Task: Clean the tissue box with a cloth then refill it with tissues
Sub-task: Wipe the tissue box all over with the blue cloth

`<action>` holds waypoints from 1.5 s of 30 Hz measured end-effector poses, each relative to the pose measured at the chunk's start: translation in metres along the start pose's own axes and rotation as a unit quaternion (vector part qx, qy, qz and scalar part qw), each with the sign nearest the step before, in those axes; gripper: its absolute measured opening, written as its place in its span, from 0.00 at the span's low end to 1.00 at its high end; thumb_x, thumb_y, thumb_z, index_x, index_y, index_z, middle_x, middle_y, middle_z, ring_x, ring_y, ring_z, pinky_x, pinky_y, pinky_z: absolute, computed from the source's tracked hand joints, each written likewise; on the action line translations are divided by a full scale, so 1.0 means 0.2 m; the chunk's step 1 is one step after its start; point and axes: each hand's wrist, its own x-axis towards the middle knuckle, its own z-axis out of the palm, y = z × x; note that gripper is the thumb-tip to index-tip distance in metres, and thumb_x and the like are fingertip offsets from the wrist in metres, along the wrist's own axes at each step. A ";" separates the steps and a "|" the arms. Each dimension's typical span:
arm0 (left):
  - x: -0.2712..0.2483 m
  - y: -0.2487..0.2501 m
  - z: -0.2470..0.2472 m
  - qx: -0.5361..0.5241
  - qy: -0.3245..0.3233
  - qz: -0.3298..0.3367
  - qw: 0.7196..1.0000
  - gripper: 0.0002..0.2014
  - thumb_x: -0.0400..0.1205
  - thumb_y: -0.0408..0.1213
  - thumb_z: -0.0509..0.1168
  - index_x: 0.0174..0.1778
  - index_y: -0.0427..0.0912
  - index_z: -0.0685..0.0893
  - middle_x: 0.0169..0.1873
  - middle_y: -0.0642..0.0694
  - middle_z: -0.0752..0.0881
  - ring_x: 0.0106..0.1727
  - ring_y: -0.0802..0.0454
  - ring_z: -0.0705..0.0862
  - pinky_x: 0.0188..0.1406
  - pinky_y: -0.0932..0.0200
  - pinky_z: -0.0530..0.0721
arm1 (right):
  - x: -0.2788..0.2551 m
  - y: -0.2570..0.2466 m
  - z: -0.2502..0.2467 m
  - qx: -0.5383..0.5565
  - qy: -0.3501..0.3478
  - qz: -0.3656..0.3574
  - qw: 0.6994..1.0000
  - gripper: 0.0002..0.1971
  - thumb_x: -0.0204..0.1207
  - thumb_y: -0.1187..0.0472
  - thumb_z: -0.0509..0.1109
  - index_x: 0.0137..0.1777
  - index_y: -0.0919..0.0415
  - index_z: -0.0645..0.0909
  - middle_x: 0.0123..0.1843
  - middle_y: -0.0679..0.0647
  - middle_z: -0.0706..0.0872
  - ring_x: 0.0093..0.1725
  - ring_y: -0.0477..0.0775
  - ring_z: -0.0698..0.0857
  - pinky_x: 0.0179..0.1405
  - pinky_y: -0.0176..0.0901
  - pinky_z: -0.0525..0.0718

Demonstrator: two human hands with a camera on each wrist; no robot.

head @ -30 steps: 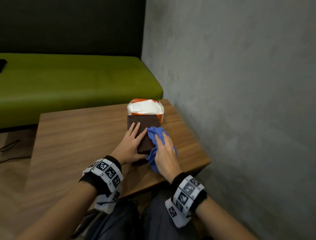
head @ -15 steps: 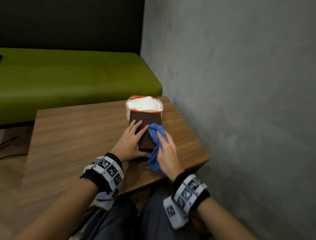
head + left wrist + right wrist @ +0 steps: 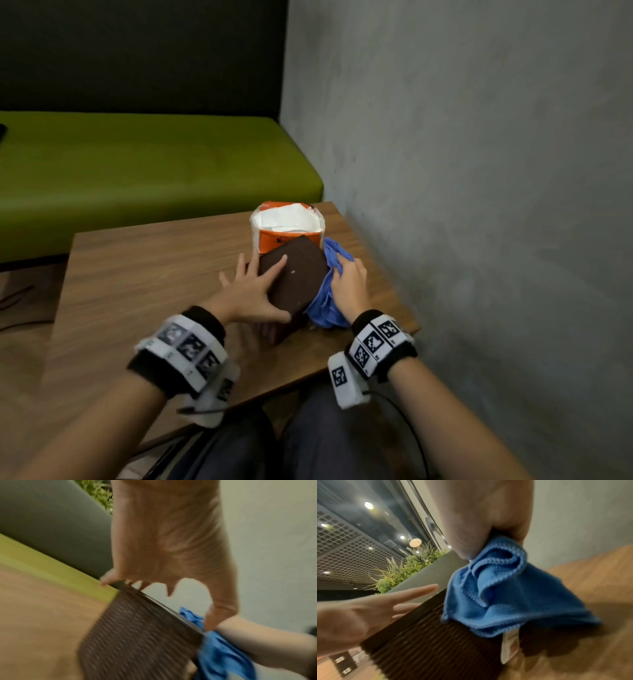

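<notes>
Since the earlier frames the tissue box [image 3: 294, 274] has tipped up on its edge and turned, and the cloth [image 3: 327, 298] has slid from its top to its right side. Left hand [image 3: 251, 294] lies flat with fingers spread and straight on the box's upper face, thumb on the near corner; it steadies without curling round. Right hand [image 3: 349, 287] is bunched on the blue cloth, fingers curled into it, pressing it against the box's right side; the right wrist view shows the cloth [image 3: 496, 595] pinched under the palm, a white label hanging below. Box is dark brown, ribbed on its side [image 3: 137, 635], centre of the head frame, near the table's [image 3: 137, 274] right edge. Just behind it, touching or nearly, stands the orange tissue pack [image 3: 287, 228], open with white tissues showing. Green bench [image 3: 154, 164] fills the upper left, grey wall [image 3: 479, 171] the right.
</notes>
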 end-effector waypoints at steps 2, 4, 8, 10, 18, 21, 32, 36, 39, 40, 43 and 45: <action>-0.01 0.11 0.07 0.015 0.029 -0.032 0.999 0.59 0.60 0.71 0.67 0.80 0.56 0.39 0.81 0.35 0.34 0.81 0.31 0.33 0.73 0.21 0.47 | -0.02 -0.03 0.03 0.005 0.024 0.023 0.999 0.17 0.82 0.72 0.55 0.69 0.67 0.74 0.72 0.65 0.69 0.65 0.65 0.77 0.63 0.48 0.77; -0.01 0.13 0.11 0.035 0.073 -0.046 0.996 0.56 0.65 0.65 0.69 0.80 0.54 0.40 0.81 0.34 0.36 0.81 0.30 0.36 0.72 0.21 0.52 | -0.07 -0.04 0.06 0.016 0.030 0.004 0.999 0.18 0.82 0.73 0.55 0.70 0.65 0.74 0.70 0.63 0.71 0.63 0.63 0.78 0.61 0.48 0.78; 0.01 0.05 0.11 0.057 0.109 0.011 0.992 0.51 0.66 0.59 0.70 0.80 0.58 0.45 0.81 0.36 0.45 0.81 0.33 0.44 0.72 0.24 0.61 | -0.22 0.04 0.03 0.004 0.025 -0.065 0.998 0.20 0.83 0.69 0.55 0.73 0.60 0.71 0.71 0.60 0.73 0.67 0.58 0.77 0.65 0.38 0.71; 0.00 0.03 0.10 0.075 0.095 0.035 0.992 0.52 0.66 0.59 0.71 0.80 0.58 0.45 0.81 0.35 0.45 0.81 0.33 0.43 0.72 0.25 0.61 | -0.17 0.06 0.00 -0.025 0.015 -0.064 0.998 0.13 0.83 0.67 0.57 0.61 0.64 0.80 0.63 0.65 0.81 0.62 0.62 0.80 0.56 0.39 0.71; -0.01 0.02 0.09 0.086 0.075 0.050 0.992 0.53 0.66 0.57 0.72 0.80 0.59 0.45 0.81 0.37 0.44 0.82 0.35 0.42 0.75 0.28 0.58 | -0.02 -0.06 -0.05 -0.056 -0.055 -0.036 0.996 0.12 0.83 0.65 0.59 0.61 0.66 0.80 0.58 0.68 0.84 0.58 0.64 0.81 0.47 0.41 0.73; 0.00 0.00 0.07 0.088 0.076 0.056 0.992 0.54 0.64 0.57 0.73 0.80 0.60 0.46 0.81 0.37 0.45 0.82 0.36 0.42 0.76 0.29 0.58 | -0.16 0.00 -0.07 -0.090 -0.045 -0.024 0.995 0.11 0.84 0.60 0.58 0.46 0.65 0.79 0.56 0.68 0.85 0.57 0.65 0.82 0.40 0.40 0.69; -0.02 -0.03 0.07 -0.128 0.063 0.097 0.985 0.68 0.49 0.76 0.68 0.79 0.58 0.36 0.82 0.42 0.39 0.83 0.44 0.40 0.83 0.38 0.51 | 0.09 -0.04 -0.07 -0.038 -0.065 -0.062 0.995 0.27 0.79 0.61 0.67 0.23 0.58 0.57 0.23 0.54 0.65 0.27 0.52 0.68 0.32 0.42 0.61; 0.02 -0.07 0.12 -0.473 0.088 -0.084 0.873 0.66 0.56 0.69 0.73 0.80 0.45 0.43 0.79 0.41 0.65 0.77 0.44 0.69 0.77 0.43 0.69 | 0.05 0.01 -0.03 -0.007 0.011 -0.045 0.999 0.26 0.80 0.63 0.66 0.22 0.55 0.58 0.23 0.50 0.66 0.31 0.57 0.70 0.30 0.43 0.56; 0.04 -0.06 0.16 -0.532 0.069 -0.105 0.837 0.38 0.67 0.46 0.77 0.70 0.40 0.71 0.65 0.40 0.83 0.61 0.44 0.84 0.66 0.45 0.81 | 0.04 0.02 -0.02 0.008 0.041 -0.045 0.998 0.26 0.80 0.65 0.64 0.22 0.55 0.60 0.24 0.51 0.67 0.35 0.58 0.71 0.29 0.41 0.54; 0.04 -0.06 0.17 -0.534 0.091 -0.081 0.837 0.34 0.68 0.44 0.77 0.69 0.44 0.73 0.64 0.42 0.83 0.61 0.45 0.84 0.66 0.46 0.81 | 0.03 0.02 -0.03 0.009 0.052 -0.061 0.997 0.24 0.81 0.65 0.64 0.23 0.54 0.65 0.26 0.52 0.71 0.37 0.58 0.73 0.30 0.38 0.56; 0.01 -0.06 0.15 -0.494 0.210 0.022 0.843 0.41 0.68 0.44 0.77 0.76 0.52 0.65 0.69 0.50 0.78 0.68 0.53 0.78 0.69 0.53 0.76 | 0.02 0.00 -0.06 0.033 0.105 -0.126 0.986 0.08 0.80 0.66 0.65 0.45 0.67 0.85 0.43 0.63 0.84 0.48 0.61 0.82 0.41 0.28 0.66; 0.01 -0.07 0.16 -0.464 0.255 0.064 0.846 0.44 0.65 0.47 0.76 0.76 0.55 0.61 0.73 0.51 0.73 0.71 0.57 0.73 0.71 0.56 0.72 | 0.01 -0.01 -0.07 0.045 0.123 -0.165 0.978 0.10 0.79 0.67 0.66 0.55 0.71 0.84 0.52 0.66 0.86 0.53 0.61 0.83 0.49 0.24 0.68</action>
